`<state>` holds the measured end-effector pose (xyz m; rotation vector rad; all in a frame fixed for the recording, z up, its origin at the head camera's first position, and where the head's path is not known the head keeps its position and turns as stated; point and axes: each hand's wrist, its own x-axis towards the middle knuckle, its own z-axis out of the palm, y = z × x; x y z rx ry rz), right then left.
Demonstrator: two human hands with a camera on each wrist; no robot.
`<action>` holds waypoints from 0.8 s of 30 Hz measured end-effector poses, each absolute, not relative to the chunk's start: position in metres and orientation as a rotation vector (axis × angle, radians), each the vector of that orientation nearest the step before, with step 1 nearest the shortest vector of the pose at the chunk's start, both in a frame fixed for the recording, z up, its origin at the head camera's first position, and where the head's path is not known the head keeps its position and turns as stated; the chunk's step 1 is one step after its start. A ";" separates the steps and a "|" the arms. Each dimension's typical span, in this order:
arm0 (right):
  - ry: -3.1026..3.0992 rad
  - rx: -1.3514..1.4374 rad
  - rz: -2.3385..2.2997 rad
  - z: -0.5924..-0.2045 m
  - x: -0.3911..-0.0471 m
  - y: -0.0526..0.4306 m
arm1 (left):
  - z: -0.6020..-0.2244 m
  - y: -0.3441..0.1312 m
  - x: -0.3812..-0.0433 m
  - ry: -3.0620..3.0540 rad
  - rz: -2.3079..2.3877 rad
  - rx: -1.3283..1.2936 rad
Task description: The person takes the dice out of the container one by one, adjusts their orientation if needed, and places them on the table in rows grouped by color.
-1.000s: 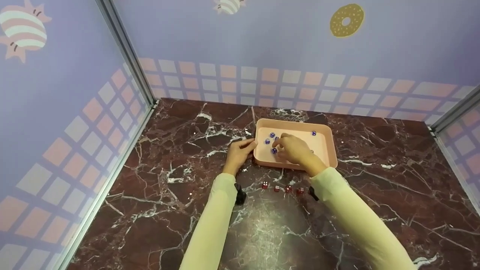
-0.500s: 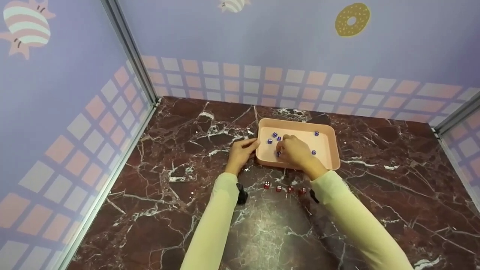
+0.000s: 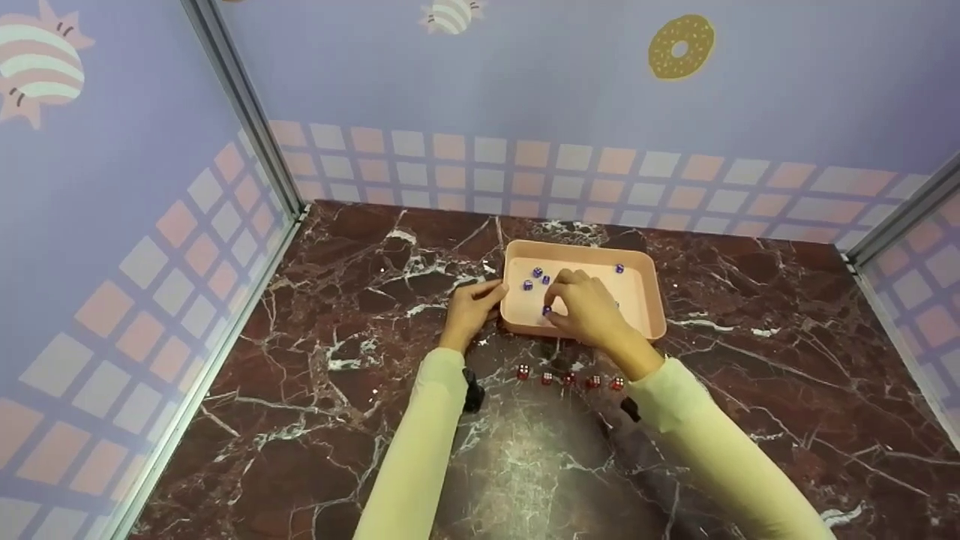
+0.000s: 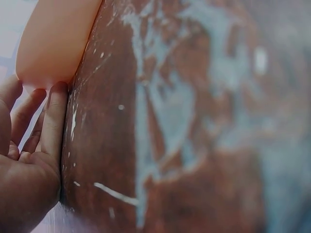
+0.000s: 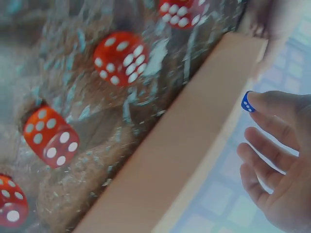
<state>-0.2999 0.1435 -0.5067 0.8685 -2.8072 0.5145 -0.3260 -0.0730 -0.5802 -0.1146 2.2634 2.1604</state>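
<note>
Between thumb and index finger, my right hand [image 3: 589, 306] pinches a blue die [image 5: 247, 102] with white pips. In the right wrist view that die shows above the rim of the peach tray [image 5: 180, 121]. More blue dice [image 3: 538, 272] lie inside the tray at the left, and one blue die [image 3: 619, 268] sits near its back right corner. Another at the right is mostly hidden by my right hand. My left hand [image 3: 469, 311] is at the tray's left end, its extended fingertips touching the outer wall [image 4: 58, 43] in the left wrist view.
In front of the tray, several red dice [image 3: 570, 379] stand in a row on the dark red marbled tabletop [image 3: 360, 420]. The red die [image 3: 616, 383] at the right end is close to my right sleeve. Patterned panels [image 3: 525, 90] enclose the back and sides.
My right fingers have closed on a blue die in the tray and lifted it. The right forearm has shifted, revealing another red die at the row's right end. My left hand stays at the tray.
</note>
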 end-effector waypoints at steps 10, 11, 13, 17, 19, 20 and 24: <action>-2.721 1.063 0.495 -0.505 -0.254 0.123 | -0.585 -0.078 -0.322 2.282 2.142 -0.167; -2.723 1.075 0.479 -0.506 -0.251 0.122 | -0.585 -0.078 -0.322 2.278 2.140 -0.164; -2.735 1.087 0.464 -0.507 -0.245 0.120 | -0.584 -0.077 -0.323 2.281 2.129 -0.151; -2.771 1.085 0.440 -0.512 -0.237 0.117 | -0.581 -0.075 -0.326 2.282 2.137 -0.150; -2.789 1.087 0.442 -0.516 -0.235 0.117 | -0.580 -0.075 -0.326 2.279 2.144 -0.153; -2.792 1.090 0.446 -0.519 -0.233 0.117 | -0.579 -0.075 -0.326 2.283 2.142 -0.154; -2.788 1.106 0.508 -0.529 -0.225 0.119 | -0.580 -0.073 -0.325 2.291 2.130 -0.144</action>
